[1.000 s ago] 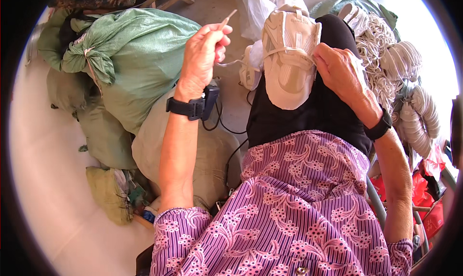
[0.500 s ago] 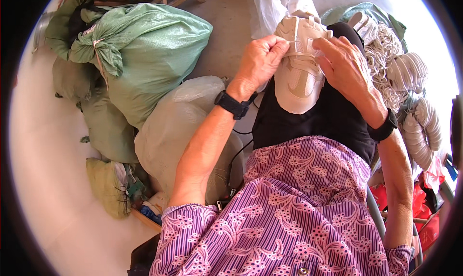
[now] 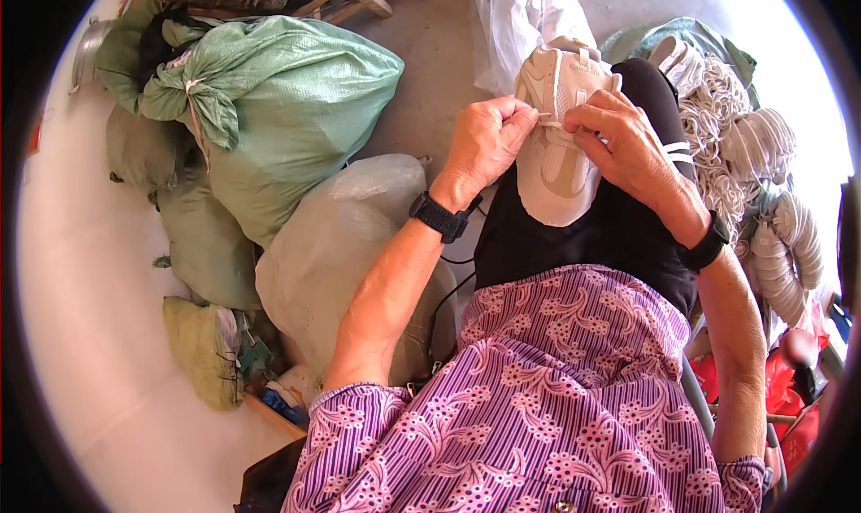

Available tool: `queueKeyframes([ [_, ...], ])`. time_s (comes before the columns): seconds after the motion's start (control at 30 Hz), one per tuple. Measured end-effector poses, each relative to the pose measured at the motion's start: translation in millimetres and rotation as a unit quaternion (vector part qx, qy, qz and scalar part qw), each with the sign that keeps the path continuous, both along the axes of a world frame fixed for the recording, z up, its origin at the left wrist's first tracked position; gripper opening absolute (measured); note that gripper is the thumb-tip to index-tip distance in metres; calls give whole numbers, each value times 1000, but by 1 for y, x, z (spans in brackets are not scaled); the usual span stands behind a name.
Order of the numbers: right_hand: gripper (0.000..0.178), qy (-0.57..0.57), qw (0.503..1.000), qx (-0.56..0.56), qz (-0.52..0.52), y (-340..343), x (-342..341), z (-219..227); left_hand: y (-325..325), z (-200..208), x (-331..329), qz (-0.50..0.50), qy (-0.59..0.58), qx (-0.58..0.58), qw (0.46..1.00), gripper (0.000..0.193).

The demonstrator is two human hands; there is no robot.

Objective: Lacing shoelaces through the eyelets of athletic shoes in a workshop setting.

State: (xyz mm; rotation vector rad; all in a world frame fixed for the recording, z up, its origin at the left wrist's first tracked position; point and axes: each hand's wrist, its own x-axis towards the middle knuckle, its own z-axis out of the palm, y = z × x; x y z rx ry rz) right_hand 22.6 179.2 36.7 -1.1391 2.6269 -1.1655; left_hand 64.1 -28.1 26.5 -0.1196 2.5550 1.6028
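Observation:
A cream and beige sneaker (image 3: 549, 190) rests on my black-clad lap, its toe toward me. My left hand (image 3: 484, 145) is closed in a pinch at the shoe's left eyelet edge, on a thin white shoelace (image 3: 549, 124). On the other side, my right hand (image 3: 628, 141) is also closed, thumb and forefinger meeting at the lacing. A white length of lace (image 3: 679, 152) shows past the back of that hand, over the dark trouser leg. My right fingers cover part of the shoe's upper right side.
Bundles of white laces (image 3: 717, 118) hang at my right, above red plastic bags (image 3: 782, 387). A large tied green sack (image 3: 305, 91) stands at left, with a translucent bag (image 3: 341, 244) by my left forearm. Beyond the shoe is a white plastic bag (image 3: 495, 29).
My right hand has gone from spread fingers to a pinch at the lacing. A white lace length now shows beside it. The whole view has shifted slightly downward.

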Motion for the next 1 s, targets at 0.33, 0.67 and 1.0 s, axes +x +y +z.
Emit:
queueKeyframes([
  [0.33,11,-5,1000,-10,-4,-1,1,1,10,1,-9,-25,41,-74,996,27],
  [0.67,12,133,988,70,-28,-12,-21,3,16,-24,1,74,-9,69,995,28],
  [1.0,9,71,994,79,19,-31,-25,-12,18,-28,10,64,-107,216,968,21],
])
